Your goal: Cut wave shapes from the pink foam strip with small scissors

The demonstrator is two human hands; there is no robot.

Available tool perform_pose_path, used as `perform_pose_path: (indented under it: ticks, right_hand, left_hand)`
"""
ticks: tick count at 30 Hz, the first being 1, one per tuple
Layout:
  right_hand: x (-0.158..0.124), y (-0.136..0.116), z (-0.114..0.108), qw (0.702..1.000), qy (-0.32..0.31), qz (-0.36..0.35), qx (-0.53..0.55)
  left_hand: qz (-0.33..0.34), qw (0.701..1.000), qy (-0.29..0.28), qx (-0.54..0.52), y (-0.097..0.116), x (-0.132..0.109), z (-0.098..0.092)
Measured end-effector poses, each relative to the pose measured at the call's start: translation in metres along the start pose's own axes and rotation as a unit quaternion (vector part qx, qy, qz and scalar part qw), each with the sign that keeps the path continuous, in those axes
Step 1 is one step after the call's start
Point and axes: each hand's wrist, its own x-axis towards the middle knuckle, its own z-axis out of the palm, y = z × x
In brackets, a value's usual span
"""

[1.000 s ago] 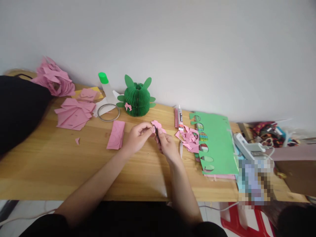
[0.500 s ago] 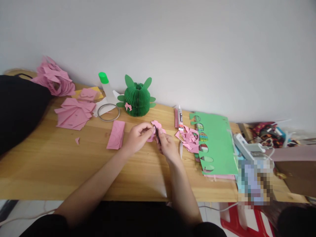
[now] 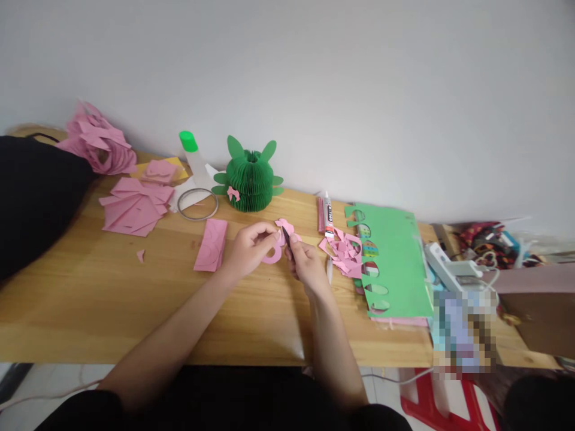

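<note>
My left hand (image 3: 252, 246) is closed in a pinch, thumb against forefinger. A tiny pale piece seems to show at its fingertips, too small to name. My right hand (image 3: 307, 263) grips a slim black pointed tool (image 3: 286, 236), its tip close to the left fingertips. Whether the tool is tweezers or a blade I cannot tell. Around and beneath the fingers lie curved pink paper cut-outs (image 3: 272, 257), partly hidden by both hands. Behind them stands a green honeycomb-paper figure (image 3: 250, 179) with leaf shapes and a small pink bow (image 3: 233, 193) on its side.
Left of my hands are a folded pink paper strip (image 3: 210, 245), a tape ring (image 3: 197, 216), a green-capped bottle (image 3: 189, 143) and pink paper stacks (image 3: 135, 206). To the right lie a glue tube (image 3: 329, 216), pink scraps (image 3: 344, 254), green card (image 3: 398, 263) and a power strip (image 3: 440, 263).
The black tool in my right hand has tilted and shows more clearly. The right hand has shifted slightly, exposing more of the pink cut-out below the fingers. My left hand has hardly moved.
</note>
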Motion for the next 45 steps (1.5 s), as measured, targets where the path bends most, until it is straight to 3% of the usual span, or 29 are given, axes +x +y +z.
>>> perform_pose_path:
  ticks: [15, 23, 28, 40, 45]
  right_hand:
    - [0.002, -0.002, 0.0, 0.999, 0.049, 0.008, 0.009]
    - [0.007, 0.006, -0.004, 0.995, 0.102, 0.008, -0.005]
    - [0.01, 0.012, -0.008, 0.995, 0.087, -0.013, -0.044]
    - [0.015, 0.018, -0.005, 0.993, 0.085, -0.036, -0.073]
    - [0.014, 0.017, -0.004, 0.996, 0.046, -0.037, -0.06]
  left_hand:
    - [-0.14, 0.979, 0.017, -0.15, -0.002, 0.002, 0.003]
    - [-0.164, 0.965, 0.033, -0.203, -0.002, 0.003, 0.002]
    - [-0.175, 0.957, 0.051, -0.225, -0.001, 0.004, 0.002]
    - [-0.196, 0.964, 0.101, -0.148, -0.012, 0.006, 0.003]
    - [-0.199, 0.968, 0.073, -0.135, -0.014, 0.004, 0.004]
